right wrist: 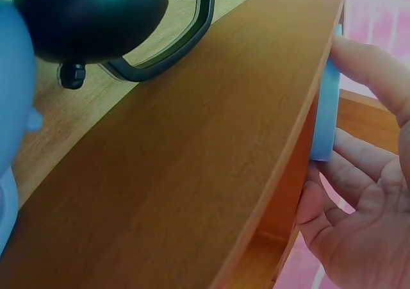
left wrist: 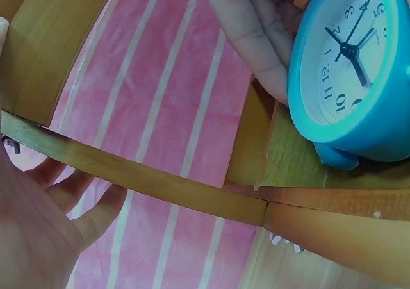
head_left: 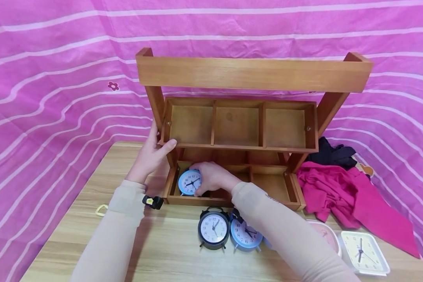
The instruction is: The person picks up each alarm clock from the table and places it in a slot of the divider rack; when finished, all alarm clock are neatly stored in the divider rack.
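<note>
A light-blue round alarm clock [head_left: 187,183] stands in the left compartment of the lower tray of a wooden shelf [head_left: 253,73], tilted back a little with its dial facing me. My right hand [head_left: 216,176] grips its right side, thumb low and fingers over the top. At the shelf's left side, my left hand [head_left: 149,159] holds the upright, with the thumb in front by the upper tray. The left wrist view shows its fingers [left wrist: 99,215] behind the wooden strip. The upper tray's three compartments hold nothing.
On the table before the shelf stand a black alarm clock [head_left: 213,230] and another blue one [head_left: 246,239], partly under my right forearm. To the right are a pink clock [head_left: 326,235], a white square clock [head_left: 364,252], magenta cloth [head_left: 338,192] and black cloth [head_left: 333,153].
</note>
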### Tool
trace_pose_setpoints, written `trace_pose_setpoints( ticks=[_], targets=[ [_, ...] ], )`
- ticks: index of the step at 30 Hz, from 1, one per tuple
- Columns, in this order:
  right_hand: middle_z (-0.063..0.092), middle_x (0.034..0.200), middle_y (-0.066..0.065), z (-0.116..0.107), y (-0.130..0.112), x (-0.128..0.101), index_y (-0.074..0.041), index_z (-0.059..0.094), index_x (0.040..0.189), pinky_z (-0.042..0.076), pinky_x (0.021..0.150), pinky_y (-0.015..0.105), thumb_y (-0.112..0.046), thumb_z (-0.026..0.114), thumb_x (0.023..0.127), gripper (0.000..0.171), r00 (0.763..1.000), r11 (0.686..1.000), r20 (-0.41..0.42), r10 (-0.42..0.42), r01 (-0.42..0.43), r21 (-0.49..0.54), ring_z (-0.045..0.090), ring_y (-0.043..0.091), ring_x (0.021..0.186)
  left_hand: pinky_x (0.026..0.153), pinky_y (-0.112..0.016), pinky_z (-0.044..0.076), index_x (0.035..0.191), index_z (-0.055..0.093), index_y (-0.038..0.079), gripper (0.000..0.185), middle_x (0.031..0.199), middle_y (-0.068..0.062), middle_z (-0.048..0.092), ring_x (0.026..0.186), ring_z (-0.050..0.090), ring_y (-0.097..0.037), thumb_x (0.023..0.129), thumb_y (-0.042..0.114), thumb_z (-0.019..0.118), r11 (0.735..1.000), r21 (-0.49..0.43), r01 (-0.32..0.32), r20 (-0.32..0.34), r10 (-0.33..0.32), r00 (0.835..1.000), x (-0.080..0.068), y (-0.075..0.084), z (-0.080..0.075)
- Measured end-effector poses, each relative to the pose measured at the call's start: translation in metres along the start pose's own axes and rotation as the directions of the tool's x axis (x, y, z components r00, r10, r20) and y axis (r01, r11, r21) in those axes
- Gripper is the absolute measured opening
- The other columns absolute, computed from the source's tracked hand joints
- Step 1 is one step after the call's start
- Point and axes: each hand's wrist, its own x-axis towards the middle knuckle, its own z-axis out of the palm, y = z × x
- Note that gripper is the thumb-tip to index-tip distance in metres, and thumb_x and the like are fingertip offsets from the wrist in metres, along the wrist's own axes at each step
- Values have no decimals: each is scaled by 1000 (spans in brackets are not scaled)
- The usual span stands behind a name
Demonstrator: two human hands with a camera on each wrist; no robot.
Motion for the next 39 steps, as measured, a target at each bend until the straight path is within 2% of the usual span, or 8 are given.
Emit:
trace_pose_setpoints(
  ticks=[12,21,39],
  targets=[
    [67,131,4,5,-1,3,-12,63,142,51,109,39,-25,95,77,74,999,999,0,45,-45,-17,60,22,117,108,-68,43,166,8,45,92,171,-2,24,149,37,-38,100,30,70,1000,-1,9,-2,-9,1000,-1,0,0],
    [67,132,5,4,-1,3,-12,63,142,51,109,41,-24,95,77,73,998,998,3,56,-56,-19,60,23,118,110,-68,40,166,6,47,93,171,1,22,151,35,-36,101,30,70,1000,-2,28,6,-28,1000,0,2,1],
    [65,135,7,8,2,0,-11,59,146,50,111,41,-28,94,78,78,998,998,-5,55,-55,-2,60,24,120,109,-68,42,165,8,48,91,171,1,24,150,37,-36,101,29,70,1000,-16,19,-1,-19,1000,-1,1,0]
  ],
)
